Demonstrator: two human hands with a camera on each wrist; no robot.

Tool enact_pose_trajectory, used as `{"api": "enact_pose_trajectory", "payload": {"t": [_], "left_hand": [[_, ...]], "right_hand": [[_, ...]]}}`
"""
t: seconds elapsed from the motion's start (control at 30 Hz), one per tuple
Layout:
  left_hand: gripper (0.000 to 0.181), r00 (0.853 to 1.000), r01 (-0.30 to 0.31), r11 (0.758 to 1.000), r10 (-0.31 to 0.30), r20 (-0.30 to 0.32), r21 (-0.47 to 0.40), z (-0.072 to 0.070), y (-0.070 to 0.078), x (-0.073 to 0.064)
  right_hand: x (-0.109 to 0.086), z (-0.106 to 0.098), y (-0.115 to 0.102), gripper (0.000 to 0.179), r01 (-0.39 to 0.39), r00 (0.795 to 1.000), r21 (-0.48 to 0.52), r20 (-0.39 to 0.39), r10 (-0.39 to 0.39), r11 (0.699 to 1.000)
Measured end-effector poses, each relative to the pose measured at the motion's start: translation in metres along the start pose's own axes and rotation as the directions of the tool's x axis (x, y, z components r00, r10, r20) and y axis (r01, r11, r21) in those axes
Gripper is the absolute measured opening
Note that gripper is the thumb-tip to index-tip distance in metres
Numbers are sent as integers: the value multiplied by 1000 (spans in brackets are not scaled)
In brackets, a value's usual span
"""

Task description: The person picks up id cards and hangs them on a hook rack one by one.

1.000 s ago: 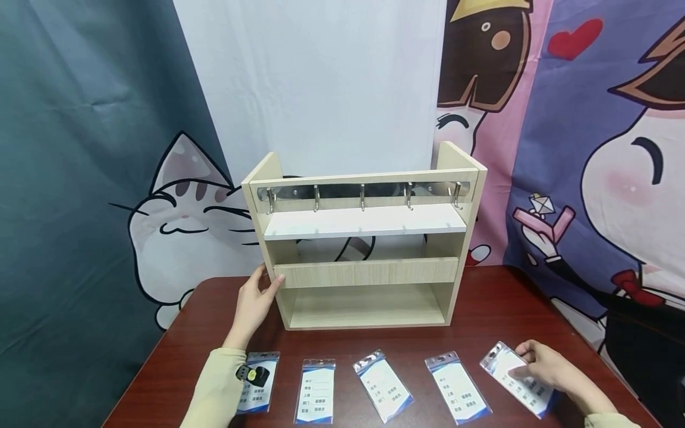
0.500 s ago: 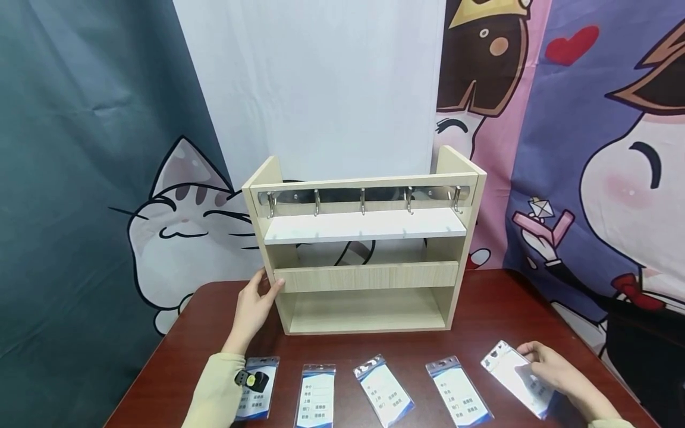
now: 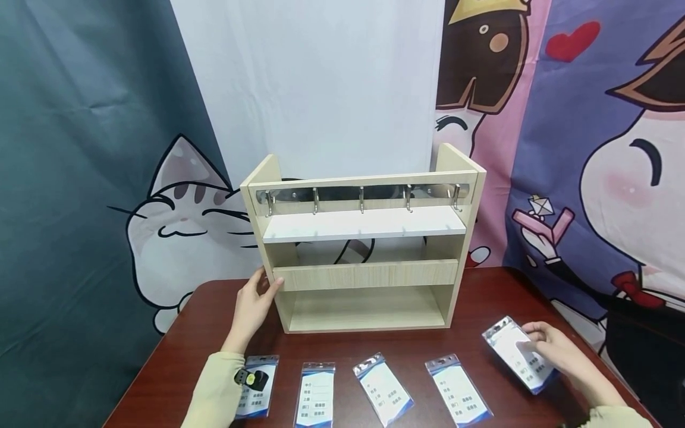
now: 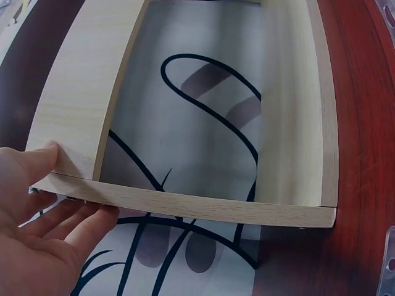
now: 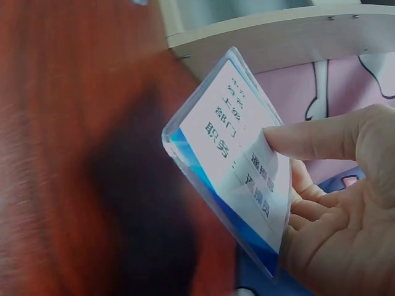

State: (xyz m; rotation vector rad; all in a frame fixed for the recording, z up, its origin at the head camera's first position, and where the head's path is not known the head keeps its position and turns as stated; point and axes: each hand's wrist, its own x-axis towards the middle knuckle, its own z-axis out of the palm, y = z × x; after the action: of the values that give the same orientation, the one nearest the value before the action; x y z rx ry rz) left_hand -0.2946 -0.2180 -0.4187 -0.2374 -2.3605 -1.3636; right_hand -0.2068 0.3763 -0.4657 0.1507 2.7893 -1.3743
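Since the earlier frame, the right hand [image 3: 559, 353] has raised its badge [image 3: 516, 351] off the table [image 3: 481, 306], leaving the four other badges [image 3: 316, 395] lying in front of the shelf [image 3: 369, 276]. Its thumb presses the printed face while the fingers back it from behind, pinching one long edge; the badge is held tilted, right of the row, its slotted end free. A light pinch should serve best: too much thumb could bow the plastic. The left hand [image 3: 250, 312] grips the shelf's side, thumb in front; bracing it steadily, without pushing, seems wise.
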Motion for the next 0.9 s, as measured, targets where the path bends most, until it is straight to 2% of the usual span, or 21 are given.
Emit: {"api": "enact_pose_trajectory", "payload": {"t": [0.47, 0.73, 0.9], "left_hand": [[65, 1000, 1, 1000, -1, 17, -3, -1, 0, 0], [62, 1000, -24, 1000, 24, -5, -14, -1, -1, 0], [64, 1000, -9, 1000, 9, 12, -24, -2, 0, -1]], "right_hand": [[4, -23, -31, 48, 85, 994, 112, -73, -77, 990], [7, -34, -47, 48, 105, 989, 116, -120, -91, 988], [8, -39, -55, 43, 123, 986, 214, -138, -95, 969]]}}
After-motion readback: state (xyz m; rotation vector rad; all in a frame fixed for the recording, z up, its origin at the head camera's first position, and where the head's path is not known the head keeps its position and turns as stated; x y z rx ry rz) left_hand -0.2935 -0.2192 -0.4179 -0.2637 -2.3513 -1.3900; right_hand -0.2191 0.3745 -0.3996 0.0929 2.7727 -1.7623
